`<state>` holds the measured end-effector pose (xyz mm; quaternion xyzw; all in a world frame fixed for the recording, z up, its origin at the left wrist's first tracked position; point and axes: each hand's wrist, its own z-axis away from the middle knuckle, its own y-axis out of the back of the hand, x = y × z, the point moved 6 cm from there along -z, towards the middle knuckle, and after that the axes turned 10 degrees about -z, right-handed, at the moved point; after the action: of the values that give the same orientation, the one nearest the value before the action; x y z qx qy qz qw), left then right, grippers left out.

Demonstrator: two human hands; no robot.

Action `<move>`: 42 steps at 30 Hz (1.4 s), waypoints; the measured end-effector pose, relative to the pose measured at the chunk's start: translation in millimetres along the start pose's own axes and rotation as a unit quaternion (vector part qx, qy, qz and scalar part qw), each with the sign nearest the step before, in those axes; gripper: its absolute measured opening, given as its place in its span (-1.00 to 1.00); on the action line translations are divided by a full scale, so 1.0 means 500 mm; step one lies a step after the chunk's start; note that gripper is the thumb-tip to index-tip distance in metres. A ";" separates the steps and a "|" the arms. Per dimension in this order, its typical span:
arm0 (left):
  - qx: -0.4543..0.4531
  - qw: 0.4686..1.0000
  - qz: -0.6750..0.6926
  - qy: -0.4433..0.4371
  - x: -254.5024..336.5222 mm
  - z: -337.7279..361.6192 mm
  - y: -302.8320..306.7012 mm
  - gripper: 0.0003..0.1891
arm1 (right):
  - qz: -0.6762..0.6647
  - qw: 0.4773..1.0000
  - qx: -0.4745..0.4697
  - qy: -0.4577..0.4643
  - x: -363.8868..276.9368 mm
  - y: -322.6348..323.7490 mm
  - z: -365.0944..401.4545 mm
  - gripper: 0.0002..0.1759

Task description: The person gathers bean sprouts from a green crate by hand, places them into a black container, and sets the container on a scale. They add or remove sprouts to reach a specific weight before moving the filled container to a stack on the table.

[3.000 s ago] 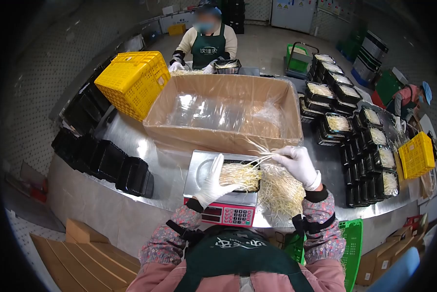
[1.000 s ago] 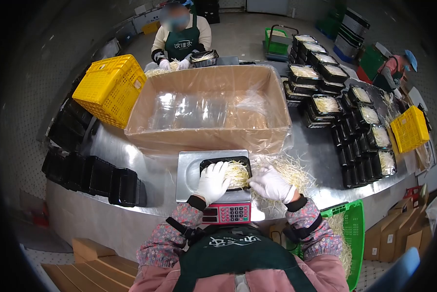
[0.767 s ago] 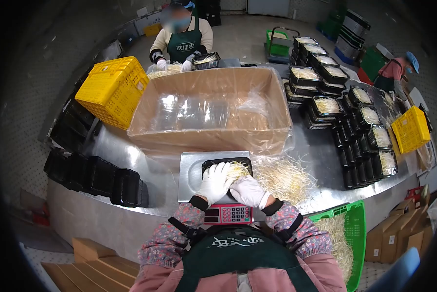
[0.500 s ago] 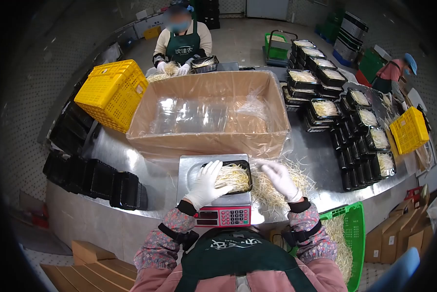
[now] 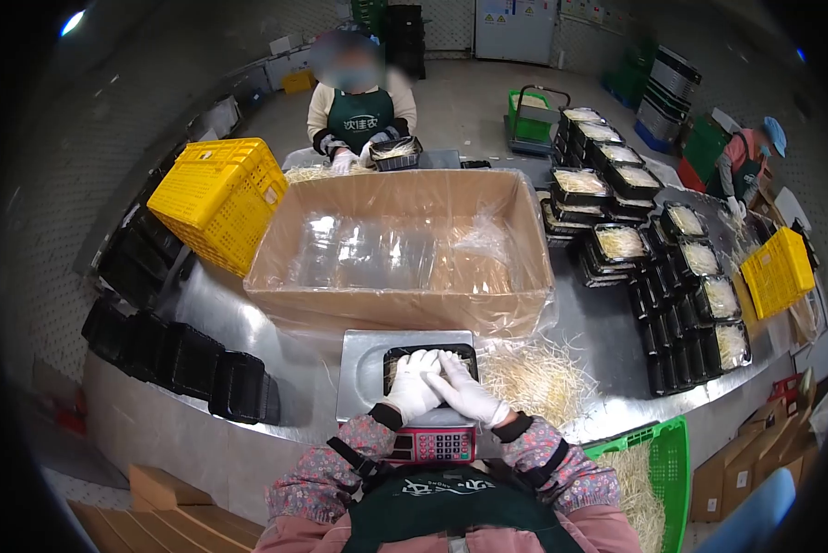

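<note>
A black tray (image 5: 392, 354) with pale sprouts in it sits on the metal plate of a scale (image 5: 360, 369) with a red keypad panel. Both of my white-gloved hands lie over this tray. My left hand (image 5: 414, 385) rests on the sprouts with its fingers extended. My right hand (image 5: 467, 389) lies beside it, fingers stretched out flat, its fingertips touching the left hand. Most of the tray's contents are hidden under the gloves. Just right of the scale a loose pile of sprouts (image 5: 538, 380) lies on the metal table (image 5: 303, 387).
Behind the scale stands a large plastic-lined cardboard box (image 5: 395, 309). Empty black trays (image 5: 193, 359) and a yellow crate (image 5: 216, 198) are left; filled trays (image 5: 616, 241) are stacked right. A green basket (image 5: 674, 470) is lower right. Two people work beyond (image 5: 360, 115) (image 5: 745, 166).
My right hand has moved left from above the loose sprouts onto the tray, next to my left hand. The camera view has tilted up, so the scene sits lower.
</note>
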<state>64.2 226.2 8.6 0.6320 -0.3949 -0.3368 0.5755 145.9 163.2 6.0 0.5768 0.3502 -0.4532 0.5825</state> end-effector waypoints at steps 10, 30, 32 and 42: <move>0.105 0.955 0.274 0.049 -0.219 -0.112 0.192 -0.32 | -0.121 0.974 0.168 0.093 -0.111 0.258 0.020 -0.45; -0.071 0.994 0.004 0.084 -0.527 -0.366 0.010 -0.81 | -0.222 0.910 0.339 -0.093 0.038 0.305 0.326 -0.57; -0.064 0.986 0.062 0.139 -0.533 -0.320 0.058 -0.80 | -0.218 0.922 0.309 -0.085 0.042 0.300 0.287 -0.57; 0.214 0.917 0.336 0.023 -0.387 -0.032 0.419 -0.83 | -0.257 0.957 0.132 0.016 -0.026 0.239 0.116 -0.54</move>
<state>-34.4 399.8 212.8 0.5780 -0.6330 -0.0167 0.5148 246.5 98.2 65.6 0.5462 0.4328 -0.6204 0.3597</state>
